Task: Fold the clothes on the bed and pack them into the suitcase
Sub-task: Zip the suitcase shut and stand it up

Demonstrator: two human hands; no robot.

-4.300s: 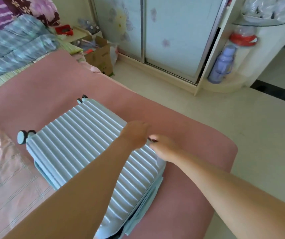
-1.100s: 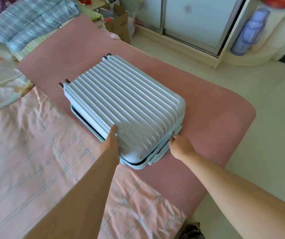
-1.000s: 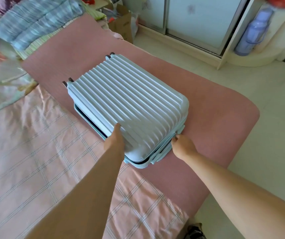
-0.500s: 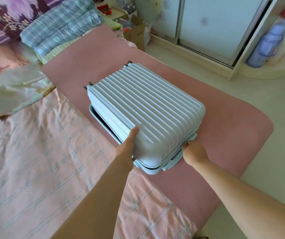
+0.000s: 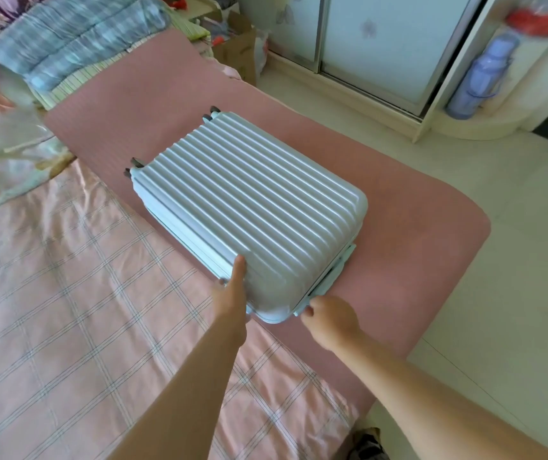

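A pale blue ribbed hard-shell suitcase (image 5: 249,207) lies flat on the pink bed mat (image 5: 415,234), lid down, wheels at its far end. My left hand (image 5: 232,293) grips the near left corner, thumb on top of the lid. My right hand (image 5: 329,318) holds the near right corner beside the pale blue handle (image 5: 332,273). A crumpled light garment (image 5: 4,161) lies at the far left of the bed. What the suitcase holds is hidden.
A pink checked sheet (image 5: 67,310) covers the near bed. A folded blue plaid quilt (image 5: 73,38) sits at the head. A cardboard box (image 5: 236,48), sliding wardrobe doors (image 5: 382,44) and a purple flask (image 5: 478,84) stand beyond the bed edge.
The lid gap on the left side has shut down onto the base. Both hands slid from the far side edge to the near corners over the earlier frames.
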